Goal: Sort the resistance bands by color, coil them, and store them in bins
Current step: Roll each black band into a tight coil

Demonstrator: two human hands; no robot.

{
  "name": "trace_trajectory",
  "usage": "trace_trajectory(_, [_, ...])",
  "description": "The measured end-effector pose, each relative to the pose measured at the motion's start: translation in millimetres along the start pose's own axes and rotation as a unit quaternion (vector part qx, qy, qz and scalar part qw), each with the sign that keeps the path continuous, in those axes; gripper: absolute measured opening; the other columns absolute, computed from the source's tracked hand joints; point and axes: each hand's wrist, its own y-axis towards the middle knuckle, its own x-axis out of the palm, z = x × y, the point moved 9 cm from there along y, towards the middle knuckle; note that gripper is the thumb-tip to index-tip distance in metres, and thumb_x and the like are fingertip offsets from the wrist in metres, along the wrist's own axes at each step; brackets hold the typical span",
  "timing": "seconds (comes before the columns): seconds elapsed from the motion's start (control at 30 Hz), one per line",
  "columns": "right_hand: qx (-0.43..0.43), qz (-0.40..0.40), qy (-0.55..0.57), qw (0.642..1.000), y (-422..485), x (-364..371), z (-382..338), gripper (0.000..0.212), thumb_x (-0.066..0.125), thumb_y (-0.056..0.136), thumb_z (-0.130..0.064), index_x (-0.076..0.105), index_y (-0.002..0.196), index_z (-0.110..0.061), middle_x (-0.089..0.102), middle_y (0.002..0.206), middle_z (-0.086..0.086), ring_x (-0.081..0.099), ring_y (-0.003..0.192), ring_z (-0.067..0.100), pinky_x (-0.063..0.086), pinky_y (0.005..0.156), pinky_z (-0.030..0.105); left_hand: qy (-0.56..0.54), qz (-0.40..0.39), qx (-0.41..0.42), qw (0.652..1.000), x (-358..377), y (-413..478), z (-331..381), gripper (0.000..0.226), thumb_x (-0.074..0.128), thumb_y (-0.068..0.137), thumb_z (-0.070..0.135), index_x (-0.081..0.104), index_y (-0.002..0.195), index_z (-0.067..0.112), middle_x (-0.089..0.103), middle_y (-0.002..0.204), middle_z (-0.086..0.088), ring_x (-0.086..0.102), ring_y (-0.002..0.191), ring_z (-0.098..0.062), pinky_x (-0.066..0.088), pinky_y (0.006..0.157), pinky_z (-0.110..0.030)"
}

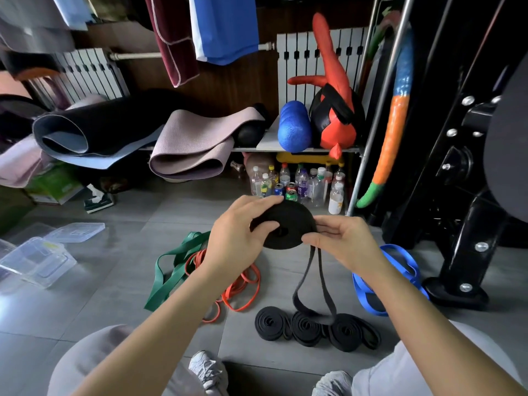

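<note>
My left hand [240,230] grips a partly wound black band coil [288,224], thumb near its centre hole and fingers over the top edge. My right hand [343,241] pinches the coil's right side where the band's loose tail [313,284] hangs to the floor. Three coiled black bands [311,328] lie on the floor below. A green band [171,270] and orange bands [243,284] lie loose to the left. A blue band [400,264] lies to the right, partly hidden by my right forearm.
Clear plastic bins [37,261] and a lid [75,232] sit on the grey tile floor at left. Bottles and cans [297,185] stand under a shelf holding rolled mats [188,144] and a blue roller [294,127]. A black machine base [457,290] stands at right. My knees and shoes fill the bottom.
</note>
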Motion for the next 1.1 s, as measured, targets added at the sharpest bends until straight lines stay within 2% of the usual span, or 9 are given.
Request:
trace_trajectory(0.1, [-0.002,0.017,0.048,0.999,-1,-4,1,0.036,0.072,0.073,0.001,0.069,0.094,-0.029,0.073,0.087,-0.019,0.069,0.088,0.001,0.05,0.075,0.011,-0.135,0.042,-0.084,0.986,2,-2,-8,0.054,0.071,0.079,0.008,0.059,0.104,0.054,0.063,0.103,0.016,0.059,0.099,-0.002,0.047,0.092,-0.021])
trace_trajectory(0.23, [-0.005,0.037,0.067,0.997,-4,-2,6,0.038,0.07,0.076,0.002,0.066,0.099,-0.027,0.071,0.086,-0.023,0.067,0.089,-0.002,0.049,0.074,0.008,-0.279,0.095,-0.163,0.942,9,-12,-18,0.046,0.069,0.08,0.001,0.061,0.104,0.04,0.067,0.105,0.001,0.068,0.093,-0.014,0.057,0.079,-0.036])
trace_trajectory(0.37, [0.029,0.053,0.084,0.995,-4,-9,16,0.031,0.072,0.074,-0.003,0.07,0.099,-0.022,0.074,0.089,-0.011,0.069,0.089,0.005,0.052,0.078,0.014,-0.291,0.023,-0.19,0.937,26,-18,-20,0.043,0.067,0.083,0.004,0.05,0.104,0.038,0.062,0.101,0.003,0.068,0.09,-0.017,0.059,0.069,-0.039])
trace_trajectory(0.47, [0.034,0.016,0.054,0.998,-4,-9,17,0.028,0.075,0.072,-0.005,0.071,0.092,-0.024,0.075,0.088,-0.006,0.071,0.086,0.01,0.053,0.076,0.016,-0.127,-0.045,-0.144,0.98,18,-11,-19,0.043,0.071,0.081,0.018,0.044,0.106,0.039,0.057,0.112,0.012,0.061,0.102,-0.011,0.055,0.083,-0.036])
trace_trajectory(0.53, [0.037,-0.002,0.032,0.999,-1,-7,16,0.032,0.076,0.071,-0.003,0.07,0.087,-0.03,0.075,0.086,-0.008,0.071,0.085,0.01,0.055,0.077,0.018,0.029,-0.086,-0.06,0.994,8,-4,-9,0.059,0.072,0.078,0.031,0.038,0.126,0.041,0.05,0.126,0.015,0.052,0.111,-0.004,0.049,0.089,-0.032])
trace_trajectory(0.63, [0.04,-0.047,-0.026,0.998,5,2,11,0.037,0.079,0.07,-0.004,0.068,0.085,-0.037,0.074,0.082,-0.015,0.07,0.08,0.005,0.054,0.075,0.015,0.166,-0.169,0.103,0.966,18,-1,21,0.073,0.069,0.081,0.032,0.028,0.14,0.046,0.04,0.134,0.013,0.042,0.121,-0.011,0.046,0.089,-0.033])
trace_trajectory(0.73, [0.023,-0.074,-0.083,0.994,9,11,4,0.039,0.078,0.071,-0.006,0.066,0.084,-0.042,0.072,0.082,-0.02,0.069,0.079,0.002,0.053,0.073,0.015,0.25,-0.239,0.147,0.927,36,1,26,0.059,0.061,0.086,0.025,0.038,0.136,0.046,0.047,0.129,0.013,0.048,0.114,-0.012,0.043,0.082,-0.031])
trace_trajectory(0.93, [-0.011,-0.001,-0.03,0.999,7,-2,-7,0.038,0.08,0.068,-0.008,0.07,0.086,-0.04,0.073,0.085,-0.018,0.069,0.083,0.003,0.052,0.075,0.013,0.067,-0.157,0.067,0.983,21,9,10,0.049,0.066,0.083,0.015,0.057,0.126,0.037,0.059,0.108,0.017,0.048,0.105,0.001,0.039,0.088,-0.017])
trace_trajectory(1.1, [0.019,0.033,0.045,0.998,-1,-6,5,0.035,0.074,0.071,0.0,0.07,0.087,-0.031,0.072,0.08,-0.02,0.068,0.083,-0.002,0.053,0.076,0.012,-0.126,-0.025,-0.054,0.99,6,4,-14,0.06,0.068,0.082,0.008,0.056,0.107,0.061,0.061,0.104,0.02,0.057,0.1,0.003,0.044,0.085,-0.008])
